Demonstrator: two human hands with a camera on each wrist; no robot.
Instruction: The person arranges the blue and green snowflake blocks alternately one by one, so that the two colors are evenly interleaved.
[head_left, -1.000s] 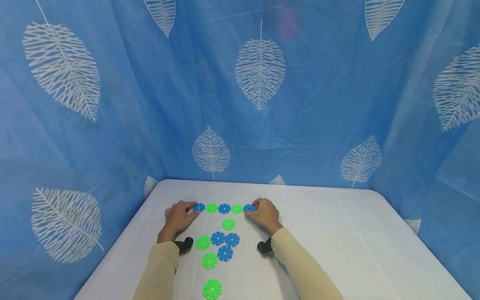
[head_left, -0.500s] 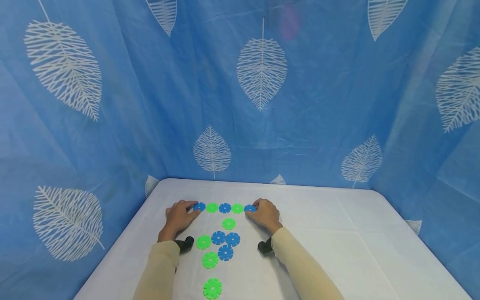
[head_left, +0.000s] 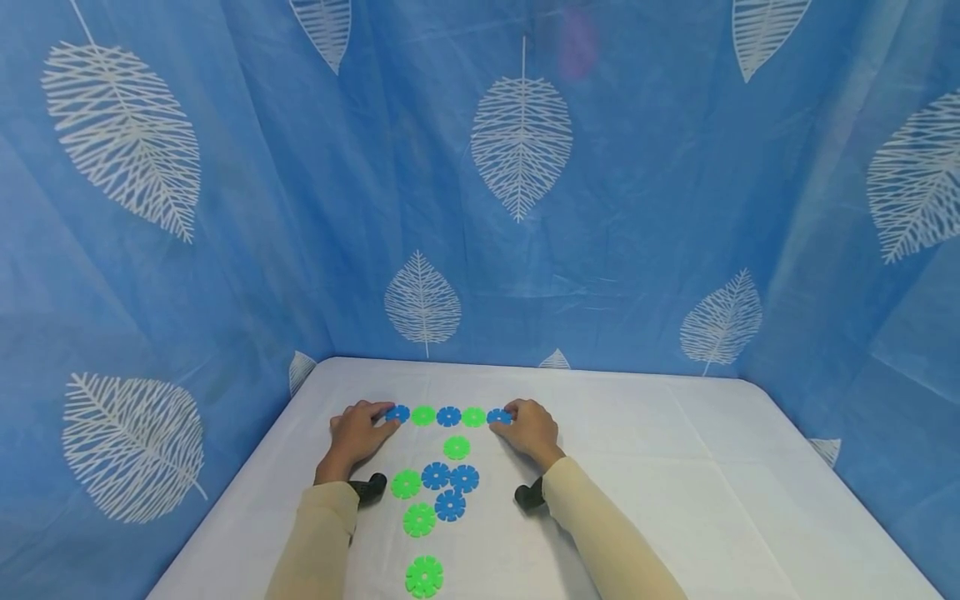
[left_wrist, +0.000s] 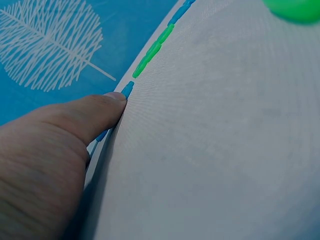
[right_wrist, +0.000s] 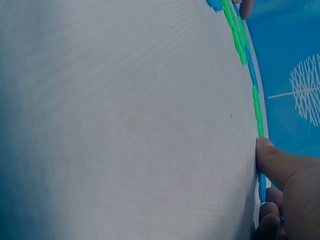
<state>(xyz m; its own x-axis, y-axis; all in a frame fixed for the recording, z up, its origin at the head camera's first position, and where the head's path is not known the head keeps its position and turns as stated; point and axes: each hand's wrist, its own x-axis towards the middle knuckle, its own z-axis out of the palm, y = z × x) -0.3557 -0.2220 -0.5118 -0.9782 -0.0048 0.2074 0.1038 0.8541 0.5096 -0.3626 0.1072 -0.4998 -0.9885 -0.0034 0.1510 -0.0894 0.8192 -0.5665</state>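
Observation:
A row of notched plastic discs lies flat near the back of the table, alternating blue and green. My left hand (head_left: 356, 433) pinches the blue disc (head_left: 402, 414) at the row's left end between thumb and forefinger. At the opposite end, my right hand (head_left: 531, 429) holds another blue disc (head_left: 498, 417) the same way. Between them are a green disc (head_left: 423, 416), a blue disc (head_left: 449, 417) and a second green disc (head_left: 474, 417). Both wrist views show the row almost edge-on, with a thumb covering part of each end disc (left_wrist: 128, 90).
Nearer than the row lie a lone green disc (head_left: 457, 448), a cluster of blue discs (head_left: 451, 506) and several green discs (head_left: 419, 519). A white cloth (head_left: 675, 492) covers the table. Blue leaf-patterned curtains (head_left: 622, 250) surround its back and sides.
Both hands keep their hold on the end discs, and the discs stay where they were. Only a slight shift of the head view shows.

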